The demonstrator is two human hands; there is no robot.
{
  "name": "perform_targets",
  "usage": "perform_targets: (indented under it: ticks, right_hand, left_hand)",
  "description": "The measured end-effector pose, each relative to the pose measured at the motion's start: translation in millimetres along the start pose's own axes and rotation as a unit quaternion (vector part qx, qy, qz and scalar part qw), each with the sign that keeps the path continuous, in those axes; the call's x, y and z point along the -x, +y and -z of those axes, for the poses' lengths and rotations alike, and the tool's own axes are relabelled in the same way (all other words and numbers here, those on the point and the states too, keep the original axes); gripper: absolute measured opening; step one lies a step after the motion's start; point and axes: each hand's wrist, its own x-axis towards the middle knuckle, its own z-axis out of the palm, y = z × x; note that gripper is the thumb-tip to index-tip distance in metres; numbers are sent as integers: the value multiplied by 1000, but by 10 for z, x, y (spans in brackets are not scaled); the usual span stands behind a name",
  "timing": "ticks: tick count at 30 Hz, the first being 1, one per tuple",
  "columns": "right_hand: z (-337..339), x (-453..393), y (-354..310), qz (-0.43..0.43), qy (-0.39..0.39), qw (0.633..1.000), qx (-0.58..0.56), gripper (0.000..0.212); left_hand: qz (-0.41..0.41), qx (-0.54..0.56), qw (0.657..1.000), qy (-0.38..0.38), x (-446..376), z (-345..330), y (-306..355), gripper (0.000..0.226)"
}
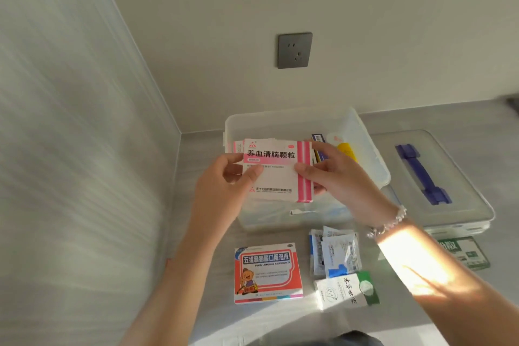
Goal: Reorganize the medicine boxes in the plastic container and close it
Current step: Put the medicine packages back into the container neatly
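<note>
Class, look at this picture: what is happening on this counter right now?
A person is sorting medicine. Both hands, left hand and right hand, hold a pink and white medicine box over the open plastic container. The container's lid lies to its right, so it is not yet closed. An orange box and some sachets lie on the counter in front.

Left hand [224, 177] and right hand [334, 174] grip pink medicine box [273, 174] above the plastic container [365, 154].

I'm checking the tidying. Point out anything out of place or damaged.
The sachets lie in a loose, askew pile on the counter, outside the container. The pink box, held in both hands, has a ragged, torn top edge.
</note>
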Motion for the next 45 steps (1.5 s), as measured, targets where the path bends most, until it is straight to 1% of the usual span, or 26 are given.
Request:
perform_targets:
  ticks: [2, 6, 9, 11, 14, 17, 20, 24, 28, 31, 33, 34, 37, 40, 42, 45]
  right_hand:
    - [58, -229, -21, -17, -13, 1000, 4, 54]
    - [177, -574, 14, -51, -36, 997, 39, 54]
    - [248, -747, 78, -72, -38, 996, 36, 53]
    - [295, -866, 148, -89, -34, 994, 50, 55]
    - [350, -1029, 227, -103, -11, 992, 74, 55]
    - [384, -1158, 267, -103, 17, 982, 158, 50]
    - [389, -1278, 366, -117, 27, 966, 229, 44]
    - [399, -1375, 488, -128, 30, 952, 275, 42]
    - [410, -1369, 494, -127, 23, 951, 281, 41]
    - [403, -1275, 434, -112, 38, 951, 284, 44]
    - [394, -1171, 376, -84, 66, 955, 276, 50]
    - [379, -1105, 357, -67, 74, 959, 266, 49]
    - [305, -854, 303, -11, 87, 971, 222, 40]
    - [165, -439, 206, 47, 103, 980, 161, 27]
    - [56, -144, 180, 66, 71, 988, 120, 20]
    - [-141, 205, 297, 62, 13, 994, 92, 20]
  left_hand:
    - [0, -12, 1000, 7, -170, -93, -16, 33]
    - [4, -52, 998, -19, -366, -276, -56, 28]
    - [29, -46, 998, -34, -467, -383, -91, 27]
    - [49, -38, 996, -62, -556, -462, -114, 31]
    - [91, -41, 987, -126, -762, -622, -136, 38]
    - [121, -55, 973, -187, -941, -802, -116, 37]
    - [135, -69, 966, -208, -1038, -942, -90, 35]
    - [119, -78, 967, -213, -1051, -1020, -83, 35]
    - [124, -73, 967, -210, -1039, -1017, -98, 36]
    - [119, -84, 971, -191, -996, -963, -48, 35]
    - [102, -88, 977, -164, -916, -903, 8, 35]
    - [94, -84, 981, -146, -859, -866, 26, 35]
    - [64, -19, 993, -95, -633, -719, 66, 30]
    - [50, 87, 991, -88, -269, -530, 68, 20]
    - [53, 105, 988, -100, -16, -425, 22, 17]
    - [95, 86, 987, -98, 296, -375, -189, 15]
